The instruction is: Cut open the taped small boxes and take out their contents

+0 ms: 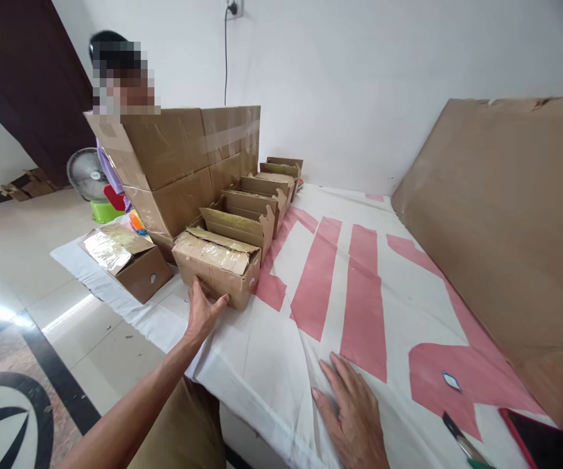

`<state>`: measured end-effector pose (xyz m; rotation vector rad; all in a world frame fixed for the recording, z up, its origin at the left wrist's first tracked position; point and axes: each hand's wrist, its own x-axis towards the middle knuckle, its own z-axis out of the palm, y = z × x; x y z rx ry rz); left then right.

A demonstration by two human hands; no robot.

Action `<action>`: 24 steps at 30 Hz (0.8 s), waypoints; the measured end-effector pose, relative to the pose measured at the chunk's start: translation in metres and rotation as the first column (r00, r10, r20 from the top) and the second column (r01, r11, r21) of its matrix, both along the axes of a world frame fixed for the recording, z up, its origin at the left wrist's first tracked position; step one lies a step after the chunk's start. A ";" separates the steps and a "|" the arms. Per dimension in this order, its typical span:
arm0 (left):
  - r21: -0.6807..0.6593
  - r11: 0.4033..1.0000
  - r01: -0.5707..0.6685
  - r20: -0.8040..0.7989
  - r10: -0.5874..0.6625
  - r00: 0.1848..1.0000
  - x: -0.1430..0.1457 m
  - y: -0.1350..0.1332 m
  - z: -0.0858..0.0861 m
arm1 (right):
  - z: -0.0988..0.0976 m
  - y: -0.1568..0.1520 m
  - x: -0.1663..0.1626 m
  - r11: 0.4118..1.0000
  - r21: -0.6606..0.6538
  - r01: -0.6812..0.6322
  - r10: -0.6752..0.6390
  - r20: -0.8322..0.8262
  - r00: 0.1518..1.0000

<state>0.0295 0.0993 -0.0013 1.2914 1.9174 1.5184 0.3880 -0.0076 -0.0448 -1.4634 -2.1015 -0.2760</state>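
My left hand (202,311) reaches forward, open, and its fingers and thumb press against the near lower face of a small taped cardboard box (219,266), the nearest of a row of several small open boxes (255,208). Flat on the white cloth with red stripes (340,293) lies my right hand (354,413), fingers stretched out, holding nothing. Another small box (128,259) with shiny tape sits at the table's left corner.
Large stacked cardboard cartons (184,163) stand behind the row, with a person partly hidden behind them. A big flat cardboard sheet (506,241) leans at the right. A knife (462,443) and a red-edged dark phone (540,443) lie near the front right. A fan (85,173) stands on the floor.
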 end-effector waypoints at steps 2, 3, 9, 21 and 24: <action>-0.018 1.000 -0.010 -0.014 0.009 1.000 0.001 0.007 0.006 | 0.003 0.000 -0.001 1.000 0.009 -0.008 0.008 0.003 1.000; -0.024 1.000 -0.014 -0.020 0.013 1.000 0.001 0.012 0.009 | 0.004 0.001 -0.001 1.000 0.013 -0.011 0.011 0.006 1.000; -0.027 1.000 -0.012 -0.025 0.011 1.000 0.005 0.050 0.019 | 0.006 0.000 -0.001 0.999 0.018 -0.027 0.027 0.025 0.999; -0.107 0.989 0.105 -0.035 -0.109 0.993 0.003 0.047 0.044 | 0.001 0.010 0.008 0.998 -0.043 -0.055 0.055 0.005 0.998; -0.042 0.961 0.272 -0.077 -0.274 0.959 -0.023 -0.003 0.068 | 0.006 0.013 0.008 0.993 -0.109 -0.042 0.038 -0.037 0.999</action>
